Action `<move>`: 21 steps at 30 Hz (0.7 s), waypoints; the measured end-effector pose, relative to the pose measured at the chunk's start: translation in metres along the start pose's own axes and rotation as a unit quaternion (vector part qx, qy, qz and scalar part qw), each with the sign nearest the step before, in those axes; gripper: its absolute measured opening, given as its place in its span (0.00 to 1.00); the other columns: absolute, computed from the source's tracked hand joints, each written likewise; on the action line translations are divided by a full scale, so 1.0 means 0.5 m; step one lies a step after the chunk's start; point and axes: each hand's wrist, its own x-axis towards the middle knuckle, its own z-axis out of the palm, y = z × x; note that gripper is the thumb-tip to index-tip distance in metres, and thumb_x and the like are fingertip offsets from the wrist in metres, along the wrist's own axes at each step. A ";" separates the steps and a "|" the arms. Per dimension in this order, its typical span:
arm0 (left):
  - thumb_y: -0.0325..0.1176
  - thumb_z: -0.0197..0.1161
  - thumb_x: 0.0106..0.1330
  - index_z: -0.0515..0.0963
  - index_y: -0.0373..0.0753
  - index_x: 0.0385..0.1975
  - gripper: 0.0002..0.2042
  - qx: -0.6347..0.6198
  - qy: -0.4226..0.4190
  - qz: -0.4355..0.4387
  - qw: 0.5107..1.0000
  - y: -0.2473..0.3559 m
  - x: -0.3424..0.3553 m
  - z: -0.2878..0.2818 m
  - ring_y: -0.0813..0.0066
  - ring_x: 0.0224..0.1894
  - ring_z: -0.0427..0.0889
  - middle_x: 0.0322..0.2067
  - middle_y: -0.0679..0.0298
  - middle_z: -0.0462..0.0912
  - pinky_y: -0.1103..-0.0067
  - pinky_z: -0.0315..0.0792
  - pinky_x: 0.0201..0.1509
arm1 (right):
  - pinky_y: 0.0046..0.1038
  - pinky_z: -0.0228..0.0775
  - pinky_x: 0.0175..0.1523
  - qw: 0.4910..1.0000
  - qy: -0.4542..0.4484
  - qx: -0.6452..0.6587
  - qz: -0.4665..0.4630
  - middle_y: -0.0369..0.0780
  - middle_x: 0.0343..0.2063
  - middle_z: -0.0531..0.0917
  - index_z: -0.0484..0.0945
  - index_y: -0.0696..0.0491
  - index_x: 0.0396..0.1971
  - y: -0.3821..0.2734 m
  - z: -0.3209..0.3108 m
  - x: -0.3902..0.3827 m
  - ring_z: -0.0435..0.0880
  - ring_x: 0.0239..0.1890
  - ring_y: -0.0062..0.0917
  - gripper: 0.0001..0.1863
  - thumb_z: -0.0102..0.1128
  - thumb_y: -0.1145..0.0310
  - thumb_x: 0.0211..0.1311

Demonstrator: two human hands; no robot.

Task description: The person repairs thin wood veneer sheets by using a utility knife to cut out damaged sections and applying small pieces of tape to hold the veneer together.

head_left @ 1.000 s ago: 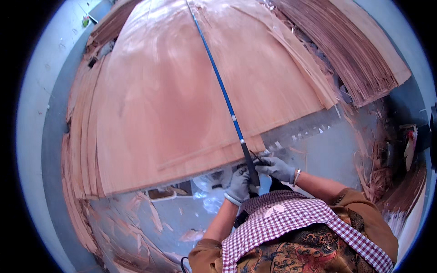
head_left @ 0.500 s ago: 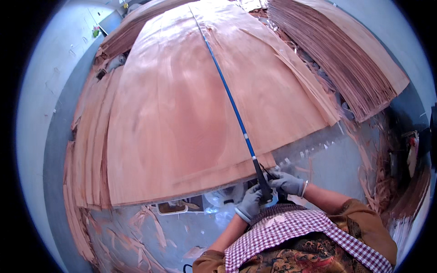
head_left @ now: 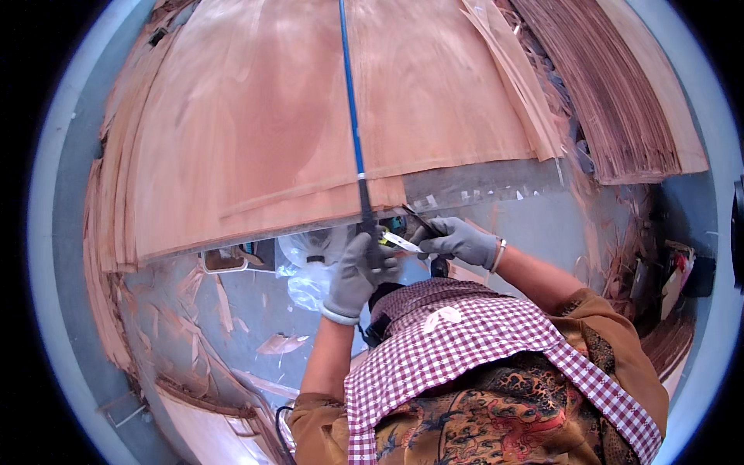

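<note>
A long blue pole (head_left: pixel 350 101) with a black grip lies lengthwise over a broad sheet of reddish wood veneer (head_left: pixel 263 139). My left hand (head_left: pixel 355 277), in a grey glove, is wrapped round the black grip just beyond the veneer's near edge. To its right, my gloved right hand (head_left: pixel 463 244) pinches a slim dark tool (head_left: pixel 421 221) that points up and left; its exact kind is unclear. A narrow white strip (head_left: pixel 401 242) with a yellow-green end extends between the two hands. Whether my right fingers also hold the strip, I cannot tell.
A tall stack of veneer (head_left: pixel 612 101) stands at the right, with more sheets (head_left: pixel 124 178) at the left. Below the near edge are a shallow white-rimmed tray (head_left: pixel 223 261) and clear plastic (head_left: pixel 308 287). Veneer scraps (head_left: pixel 281 344) litter the grey floor.
The view has tilted down and nearer to me. My hands, formerly together at the pole's grip, have moved apart, and the white strip now shows between them. My left hand still holds the pole.
</note>
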 end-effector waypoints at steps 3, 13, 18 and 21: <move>0.41 0.54 0.66 0.73 0.37 0.40 0.13 0.174 0.103 0.048 0.978 0.018 0.020 0.028 0.78 0.22 0.75 0.24 0.65 0.76 0.83 0.69 0.24 | 0.19 0.68 0.45 1.000 -0.008 -0.023 0.009 0.34 0.34 0.80 0.76 0.59 0.41 0.014 -0.055 -0.059 0.75 0.36 0.15 0.11 0.59 0.72 0.60; 0.37 0.64 0.59 0.72 0.41 0.29 0.09 0.275 0.258 0.245 0.893 -0.003 -0.055 0.006 0.89 0.08 0.58 0.11 0.75 0.62 0.87 0.53 0.09 | 0.22 0.67 0.51 0.997 0.027 -0.053 -0.055 0.34 0.41 0.79 0.75 0.59 0.48 0.067 -0.174 -0.168 0.73 0.43 0.16 0.17 0.60 0.72 0.60; 0.29 0.63 0.60 0.74 0.42 0.41 0.10 0.285 0.357 0.326 0.827 0.073 -0.089 -0.108 0.88 0.12 0.62 0.16 0.73 0.68 0.88 0.53 0.12 | 0.22 0.68 0.50 0.992 0.048 -0.030 -0.111 0.35 0.39 0.80 0.75 0.58 0.47 0.026 -0.158 -0.190 0.76 0.42 0.17 0.15 0.60 0.74 0.59; 0.29 0.60 0.63 0.73 0.34 0.46 0.13 0.610 0.423 0.578 0.338 0.090 -0.071 -0.110 0.69 0.37 0.76 0.39 0.57 0.77 0.74 0.72 0.38 | 0.19 0.68 0.42 0.981 0.120 0.069 -0.135 0.32 0.36 0.79 0.75 0.56 0.48 -0.014 -0.160 -0.203 0.74 0.36 0.14 0.17 0.60 0.71 0.58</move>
